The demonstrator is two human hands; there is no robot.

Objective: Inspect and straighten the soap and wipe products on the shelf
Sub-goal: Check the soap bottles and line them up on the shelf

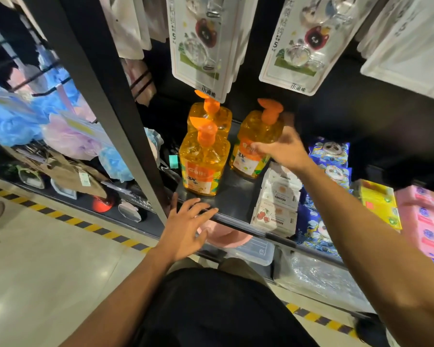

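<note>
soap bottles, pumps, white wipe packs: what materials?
Soap bottles: clear glossy plastic, probably; orange liquid shows through, bright highlights. Pumps: opaque orange plastic, duller finish. White wipe packs: soft printed film, likely plastic; edges crinkle, slight sheen.

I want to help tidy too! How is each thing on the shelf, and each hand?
front soap bottle: upright, untouched, near the front edge of the shelf.
back soap bottle: upright, behind the front one.
right soap bottle: on the shelf, gripped by the right hand.
right hand: curled round the right soap bottle.
left hand: open, fingers spread at the shelf edge.
white wipe packs: lying overlapped, untouched.
</note>
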